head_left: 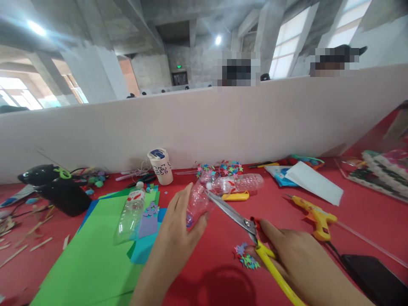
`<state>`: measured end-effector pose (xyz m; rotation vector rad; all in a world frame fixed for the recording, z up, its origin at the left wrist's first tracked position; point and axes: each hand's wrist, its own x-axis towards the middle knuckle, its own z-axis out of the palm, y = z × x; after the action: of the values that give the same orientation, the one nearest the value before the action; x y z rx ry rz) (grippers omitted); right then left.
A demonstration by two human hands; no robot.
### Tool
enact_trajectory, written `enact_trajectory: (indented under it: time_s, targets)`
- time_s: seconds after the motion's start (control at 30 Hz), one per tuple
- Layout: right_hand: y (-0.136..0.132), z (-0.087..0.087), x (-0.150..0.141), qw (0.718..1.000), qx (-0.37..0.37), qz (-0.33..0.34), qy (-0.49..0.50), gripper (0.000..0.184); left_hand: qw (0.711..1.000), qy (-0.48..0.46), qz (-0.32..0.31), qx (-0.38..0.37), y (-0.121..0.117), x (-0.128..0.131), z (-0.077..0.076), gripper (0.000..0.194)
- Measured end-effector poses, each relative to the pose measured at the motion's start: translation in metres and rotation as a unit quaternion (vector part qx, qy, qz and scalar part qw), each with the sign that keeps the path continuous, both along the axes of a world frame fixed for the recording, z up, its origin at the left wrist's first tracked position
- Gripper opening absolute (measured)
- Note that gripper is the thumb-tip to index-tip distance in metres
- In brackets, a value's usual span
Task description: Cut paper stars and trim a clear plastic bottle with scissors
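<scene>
My left hand (181, 225) is closed around a clear plastic bottle piece (199, 199) in the middle of the red table. In my right hand (293, 255) is a pair of scissors (234, 213) with yellow and red handles. Their blades point up and left, with the tips by the bottle piece; whether they touch it I cannot tell. Behind it lies another clear bottle (247, 183) on its side, with a yellow box cutter (236, 196) in front. A small heap of coloured paper stars (247, 257) lies beneath the scissors.
Green paper sheets (89, 246) and a clear bottle (130, 216) lie at left, near a black bottle (63, 195). A white cup (160, 166) stands by the white partition (191, 127). At right lie a yellow glue gun (314, 216) and white paper (315, 182).
</scene>
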<state>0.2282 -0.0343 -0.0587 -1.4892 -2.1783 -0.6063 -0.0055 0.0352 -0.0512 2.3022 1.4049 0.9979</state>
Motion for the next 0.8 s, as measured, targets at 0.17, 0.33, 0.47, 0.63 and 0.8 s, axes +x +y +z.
enact_trajectory:
  time_s: [0.17, 0.33, 0.47, 0.63, 0.8]
  targets:
    - [0.0009, 0.0016, -0.0001, 1.000, 0.022, 0.007, -0.008, 0.063, 1.000, -0.007, 0.018, 0.003, -0.0014, 0.0011, 0.0048, 0.059]
    - [0.0031, 0.0016, -0.0007, 1.000, 0.029, 0.005, -0.004, 0.065, 1.000, -0.008, 0.019, 0.005, -0.0014, 0.0023, 0.0062, 0.058]
    - [0.0030, -0.0007, -0.0001, 1.000, 0.018, -0.002, 0.003, 0.061, 1.000, -0.013, 0.022, 0.015, -0.0006, 0.0010, 0.0056, 0.057]
    - [0.0006, -0.0039, 0.0023, 0.999, -0.030, -0.002, 0.020, 0.045, 0.999, -0.007, 0.021, 0.032, -0.0010, 0.0017, 0.0049, 0.056]
    - [0.0013, -0.0066, 0.0042, 0.997, -0.064, -0.009, 0.034, 0.037, 0.999, 0.009, 0.002, 0.045, -0.0039, 0.0074, 0.0053, 0.054]
